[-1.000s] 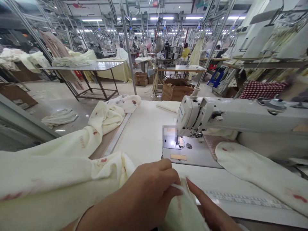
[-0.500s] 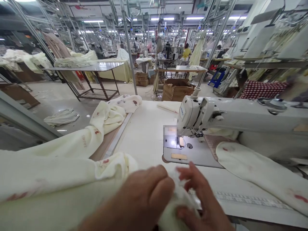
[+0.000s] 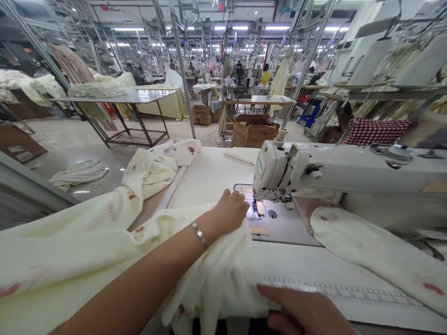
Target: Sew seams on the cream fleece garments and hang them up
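Observation:
My left hand [image 3: 230, 211], with a silver bracelet [image 3: 199, 235] at the wrist, is closed on the edge of a pale cream cloth [image 3: 223, 270]. It is just left of the presser foot on the sewing machine [image 3: 279, 170]. From there the cloth hangs in folds over the table's front edge. Lower down, my right hand [image 3: 307, 309] has its index finger stretched out at the cloth's right side; its other fingers are partly cut off by the frame. More cream cloth with red prints [image 3: 115, 209] is heaped along the left side.
A cream piece with red marks [image 3: 370, 246] lies right of the machine bed. A printed ruler strip [image 3: 335, 291] runs along the table front. Behind are a cardboard box [image 3: 253, 132] and a metal-legged table [image 3: 139, 96]. A bundle of cloth [image 3: 80, 173] lies on the floor.
My left hand has moved forward, bringing the cloth edge up to the needle area. My right hand has dropped lower and away from the left hand. The view has shifted slightly.

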The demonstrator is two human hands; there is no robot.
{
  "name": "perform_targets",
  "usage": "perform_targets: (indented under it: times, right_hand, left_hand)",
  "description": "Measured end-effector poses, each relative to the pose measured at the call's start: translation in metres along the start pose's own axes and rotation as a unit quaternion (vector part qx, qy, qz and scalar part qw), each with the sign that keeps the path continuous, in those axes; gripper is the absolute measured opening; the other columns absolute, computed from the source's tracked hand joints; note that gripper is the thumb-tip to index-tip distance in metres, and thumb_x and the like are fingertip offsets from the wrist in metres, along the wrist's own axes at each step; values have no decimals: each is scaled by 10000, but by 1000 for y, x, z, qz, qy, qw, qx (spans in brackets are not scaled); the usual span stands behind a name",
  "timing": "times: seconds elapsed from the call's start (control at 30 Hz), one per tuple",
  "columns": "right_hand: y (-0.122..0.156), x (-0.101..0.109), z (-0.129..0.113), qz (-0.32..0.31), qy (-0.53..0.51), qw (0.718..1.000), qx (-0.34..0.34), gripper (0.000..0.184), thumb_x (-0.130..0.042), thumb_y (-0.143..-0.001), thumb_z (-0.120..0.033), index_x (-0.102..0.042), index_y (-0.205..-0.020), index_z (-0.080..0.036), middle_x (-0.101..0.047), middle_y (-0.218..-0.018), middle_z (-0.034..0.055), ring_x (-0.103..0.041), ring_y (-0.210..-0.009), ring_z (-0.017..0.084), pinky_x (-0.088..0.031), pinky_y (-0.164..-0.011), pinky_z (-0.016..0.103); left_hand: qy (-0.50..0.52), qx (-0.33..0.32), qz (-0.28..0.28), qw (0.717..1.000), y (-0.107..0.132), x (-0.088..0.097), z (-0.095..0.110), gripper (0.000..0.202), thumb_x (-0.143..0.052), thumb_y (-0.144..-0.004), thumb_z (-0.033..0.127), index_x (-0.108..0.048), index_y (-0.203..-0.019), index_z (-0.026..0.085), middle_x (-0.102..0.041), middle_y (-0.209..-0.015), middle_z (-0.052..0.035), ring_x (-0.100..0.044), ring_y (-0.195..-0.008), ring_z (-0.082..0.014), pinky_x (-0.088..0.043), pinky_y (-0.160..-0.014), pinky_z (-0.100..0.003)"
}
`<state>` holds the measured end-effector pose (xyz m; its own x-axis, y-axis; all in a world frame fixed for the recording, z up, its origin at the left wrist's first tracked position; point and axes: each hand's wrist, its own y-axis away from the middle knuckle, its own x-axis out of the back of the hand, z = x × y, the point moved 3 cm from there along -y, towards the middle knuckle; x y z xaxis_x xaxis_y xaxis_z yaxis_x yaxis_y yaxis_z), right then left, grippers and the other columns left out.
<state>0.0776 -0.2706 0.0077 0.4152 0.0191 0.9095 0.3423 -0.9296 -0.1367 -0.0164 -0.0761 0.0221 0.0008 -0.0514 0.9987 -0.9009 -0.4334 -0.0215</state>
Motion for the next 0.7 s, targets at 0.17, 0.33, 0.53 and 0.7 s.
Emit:
perform_targets:
  times: [0.17, 0.33, 0.53, 0.7]
  right_hand:
    - [-67, 2, 14, 55, 165, 984, 27, 268, -408, -834, -122, -599, -1011, -186, -636, -671, 15, -601, -576, 174, -379, -473, 252]
    - [-77, 1, 30, 38, 165, 985, 42, 236, -416, -788, -71, -621, -820, -185, -639, -669, 19, -605, -602, 176, -375, -524, 263]
    - [-67, 13, 50, -2, 141, 989, 51, 263, -419, -823, -120, -617, -941, -245, -679, -773, -26, -639, -699, 140, -429, -583, 237]
    - [-92, 21, 72, 9, 185, 983, 20, 282, -380, -896, -178, -569, -1099, -224, -693, -897, 14, -643, -731, 156, -405, -556, 241]
  left_hand:
    - [19, 55, 4, 998, 8, -1, -2, 109, -461, -823, 149, -570, -835, 151, -555, -921, -90, -511, -870, -228, -389, -757, -381]
    - [6, 73, 37, 997, 10, 2, 2, 107, -448, -859, 159, -547, -900, 152, -540, -1004, -93, -474, -956, -238, -322, -897, -432]
    - [29, 88, 65, 994, 33, 6, 33, 83, -491, -864, 197, -552, -910, 162, -561, -977, -76, -494, -938, -233, -369, -862, -394]
    - [77, 93, 80, 989, 63, -15, 49, 315, -474, -901, 352, -496, -1159, 173, -458, -1326, -94, -339, -1268, -255, -197, -1072, -483]
